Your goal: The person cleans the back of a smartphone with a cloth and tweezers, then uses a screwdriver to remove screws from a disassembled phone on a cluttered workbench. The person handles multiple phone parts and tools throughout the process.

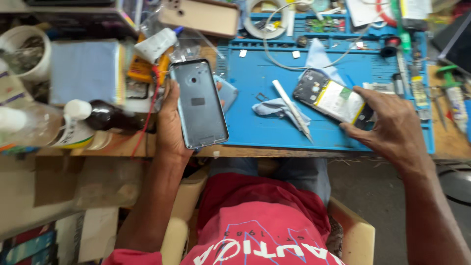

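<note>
Two slabs: glossy back cover (pixel 200 104), perhaps plastic; opened phone (pixel 331 99).

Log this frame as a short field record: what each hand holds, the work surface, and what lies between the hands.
left hand: holds grey phone back cover, inner side up, over the bench edge
right hand: holds opened phone body, battery showing, on the mat
surface: blue repair mat on a wooden bench
between hands: white tweezers lying across a pale cloth
left of bench: dark bottle with white cap, lying on its side
</note>
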Demonstrator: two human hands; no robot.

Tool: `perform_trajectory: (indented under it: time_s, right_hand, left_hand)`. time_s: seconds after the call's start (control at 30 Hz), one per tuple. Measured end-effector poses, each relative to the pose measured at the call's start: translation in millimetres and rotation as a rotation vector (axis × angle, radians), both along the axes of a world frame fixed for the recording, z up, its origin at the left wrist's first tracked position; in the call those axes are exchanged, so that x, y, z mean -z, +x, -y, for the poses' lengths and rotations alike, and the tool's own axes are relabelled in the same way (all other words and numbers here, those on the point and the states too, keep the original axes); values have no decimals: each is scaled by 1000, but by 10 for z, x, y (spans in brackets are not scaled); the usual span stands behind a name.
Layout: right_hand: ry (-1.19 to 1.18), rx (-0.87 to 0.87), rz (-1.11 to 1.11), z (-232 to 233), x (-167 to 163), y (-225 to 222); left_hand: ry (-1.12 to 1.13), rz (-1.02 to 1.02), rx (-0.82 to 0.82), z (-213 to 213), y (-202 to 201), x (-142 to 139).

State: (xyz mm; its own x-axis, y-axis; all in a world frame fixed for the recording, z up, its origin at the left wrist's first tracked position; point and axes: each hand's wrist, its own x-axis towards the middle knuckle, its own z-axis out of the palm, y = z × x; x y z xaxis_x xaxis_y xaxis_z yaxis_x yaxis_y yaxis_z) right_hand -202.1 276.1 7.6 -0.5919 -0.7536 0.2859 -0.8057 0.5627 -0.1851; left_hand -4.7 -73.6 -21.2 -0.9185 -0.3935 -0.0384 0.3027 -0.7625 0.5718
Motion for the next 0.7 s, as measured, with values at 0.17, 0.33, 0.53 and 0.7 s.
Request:
perform_trajectory:
  time_s: [0.17, 0.33, 0.53, 0.7]
  right_hand:
    - [-70, -9, 54, 414, -10, 333]
    - [-22, -119, 209, 1046, 131, 532]
    - [-113, -95, 210, 1142, 20, -119]
    - [-193, -267, -108, 1579, -119, -500]
  left_hand:
    - [-177, 59, -102, 58, 137, -85]
    - [-228, 61, -115, 34, 139, -116]
    - [-456, 109, -91, 255, 335, -301]
    - [-446, 80, -72, 465, 177, -394]
